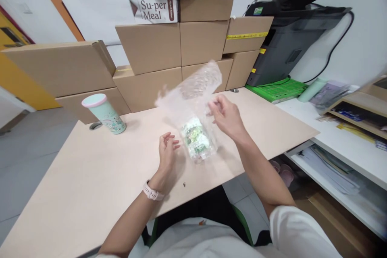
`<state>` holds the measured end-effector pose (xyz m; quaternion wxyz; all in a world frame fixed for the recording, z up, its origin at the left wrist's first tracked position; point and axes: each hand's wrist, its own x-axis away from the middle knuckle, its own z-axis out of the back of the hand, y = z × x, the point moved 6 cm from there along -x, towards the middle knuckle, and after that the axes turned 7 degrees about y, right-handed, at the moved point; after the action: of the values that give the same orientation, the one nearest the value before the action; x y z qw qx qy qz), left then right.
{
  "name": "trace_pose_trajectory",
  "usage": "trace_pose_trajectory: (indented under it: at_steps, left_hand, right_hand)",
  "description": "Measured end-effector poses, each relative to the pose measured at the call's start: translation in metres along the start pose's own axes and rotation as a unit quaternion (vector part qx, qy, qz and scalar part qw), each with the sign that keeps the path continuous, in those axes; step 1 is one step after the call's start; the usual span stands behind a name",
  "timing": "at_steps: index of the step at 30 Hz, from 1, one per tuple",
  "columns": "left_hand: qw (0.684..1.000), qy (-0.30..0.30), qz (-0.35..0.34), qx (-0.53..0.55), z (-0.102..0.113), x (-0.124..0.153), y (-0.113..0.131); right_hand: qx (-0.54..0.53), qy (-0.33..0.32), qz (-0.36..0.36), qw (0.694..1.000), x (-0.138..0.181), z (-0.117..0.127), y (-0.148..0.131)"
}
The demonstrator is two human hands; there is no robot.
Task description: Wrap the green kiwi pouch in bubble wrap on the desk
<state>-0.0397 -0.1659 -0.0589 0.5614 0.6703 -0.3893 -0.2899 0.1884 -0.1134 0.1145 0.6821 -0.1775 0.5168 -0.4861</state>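
A translucent plastic wrap (201, 82), bubbly at its upper end and blurred by motion, rises above the table. At its lower end lies a white-and-green packet (196, 138) in shiny clear plastic; I cannot tell what the packet contains. My right hand (226, 116) is closed on the right edge of the wrap, thumb and fingers pinched together. Just left of the packet, my left hand (168, 151) has its fingers apart and slightly bent, with nothing in it. A pale watch (152, 191) is on the left wrist.
The light wooden table (99, 177) bears a mint tumbler (105, 115) at the left. Stacked cardboard boxes (151, 48) line its back edge. A dark printer (293, 44) stands at the back right, beside a white shelf (341, 137). A tiny dark bit (184, 184) lies near the front edge.
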Motion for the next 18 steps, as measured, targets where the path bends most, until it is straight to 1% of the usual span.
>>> trace_pose_trajectory:
  at_steps: [2, 3, 5, 6, 7, 9, 10, 11, 12, 13, 15, 16, 17, 18]
  left_hand:
    - [0.999, 0.039, 0.005, 0.003, 0.008, -0.006, -0.002]
    - [0.999, 0.05, -0.006, -0.01, 0.01, -0.007, -0.001]
    - [0.996, 0.054, -0.042, -0.052, 0.011, -0.005, 0.003]
    - [0.995, 0.05, -0.055, -0.071, 0.009, -0.003, 0.005]
    - [0.994, 0.041, -0.057, -0.083, 0.007, 0.0, 0.006]
    - [0.996, 0.028, -0.032, -0.079, 0.003, 0.005, 0.004]
    - [0.997, 0.024, -0.013, -0.072, 0.001, 0.006, 0.002]
    - [0.997, 0.024, 0.001, -0.068, 0.0, 0.008, 0.001]
    - [0.997, 0.027, 0.008, -0.07, 0.0, 0.008, 0.0]
    - [0.997, 0.029, 0.009, -0.077, 0.0, 0.008, -0.001]
    - [0.995, 0.017, 0.006, -0.098, -0.001, 0.008, -0.003]
    - [0.995, 0.006, 0.008, -0.104, -0.002, 0.008, -0.004]
    - [0.995, -0.009, 0.01, -0.103, -0.003, 0.009, -0.006]
    - [0.994, -0.027, 0.013, -0.101, -0.004, 0.009, -0.008]
  right_hand:
    - [0.001, 0.022, -0.004, 1.0, -0.009, 0.01, 0.003]
    - [0.013, 0.03, -0.003, 0.999, -0.013, 0.016, 0.007]
    - [0.081, 0.059, -0.002, 0.995, -0.019, 0.03, 0.019]
    - [0.137, 0.087, 0.0, 0.987, -0.021, 0.04, 0.025]
    - [0.201, 0.122, 0.003, 0.972, -0.022, 0.05, 0.031]
    - [0.315, 0.19, 0.024, 0.929, -0.017, 0.068, 0.039]
    - [0.355, 0.208, 0.037, 0.911, -0.012, 0.071, 0.042]
    - [0.379, 0.206, 0.052, 0.901, -0.006, 0.07, 0.046]
    - [0.389, 0.181, 0.064, 0.901, 0.002, 0.064, 0.05]
    - [0.383, 0.134, 0.069, 0.911, 0.011, 0.052, 0.056]
    - [0.327, -0.012, 0.07, 0.942, 0.034, 0.015, 0.069]
    - [0.295, -0.081, 0.062, 0.95, 0.048, -0.005, 0.074]
    - [0.273, -0.133, 0.044, 0.952, 0.062, -0.023, 0.08]
    - [0.261, -0.163, 0.025, 0.951, 0.073, -0.038, 0.084]
